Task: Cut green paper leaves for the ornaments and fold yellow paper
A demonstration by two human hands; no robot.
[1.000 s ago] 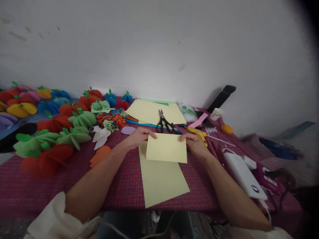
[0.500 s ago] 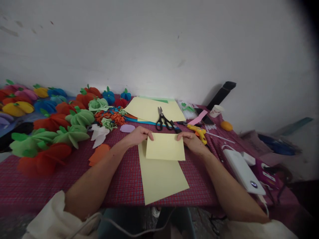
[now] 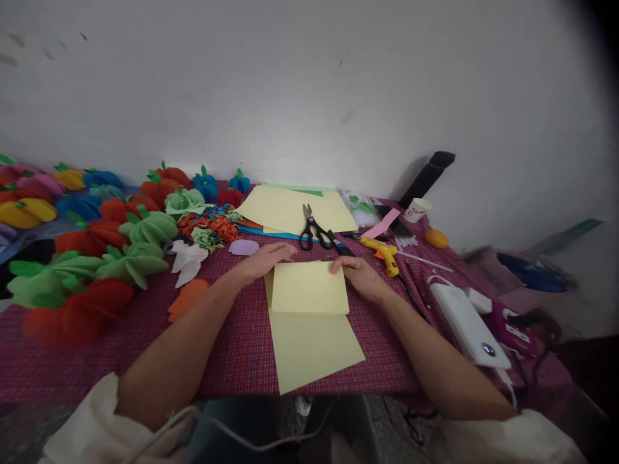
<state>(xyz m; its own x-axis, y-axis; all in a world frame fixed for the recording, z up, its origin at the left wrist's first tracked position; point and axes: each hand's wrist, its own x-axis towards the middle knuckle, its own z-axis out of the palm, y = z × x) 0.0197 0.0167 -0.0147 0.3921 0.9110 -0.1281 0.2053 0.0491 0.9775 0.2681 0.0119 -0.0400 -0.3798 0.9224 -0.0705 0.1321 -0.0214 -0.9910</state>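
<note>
A pale yellow felt-like piece (image 3: 310,289) lies over the upper part of a larger sheet (image 3: 316,351) of the same colour on the checked tablecloth. My right hand (image 3: 360,276) pinches its top right corner, thumb on the front face. At the top left corner, my left hand (image 3: 268,261) has its fingers stretched along the far edge; its thumb is hidden. Just beyond the hands lie black-handled scissors (image 3: 312,231), blades pointing away, and a dark-handled tool (image 3: 340,243). A yellow glue gun (image 3: 382,253) rests right of my right hand.
Several colourful felt pumpkins (image 3: 149,227) crowd the left side, beside shredded scraps (image 3: 207,229) and orange pieces (image 3: 189,298). Large yellow sheets (image 3: 285,209) lie by the wall. At right are a paper cup (image 3: 416,209), an orange fruit (image 3: 436,238), a white power bank (image 3: 467,328) and cables.
The smaller yellow piece has come down and left onto the larger sheet. My left fingers have straightened from their pinch, while my right hand still holds its corner.
</note>
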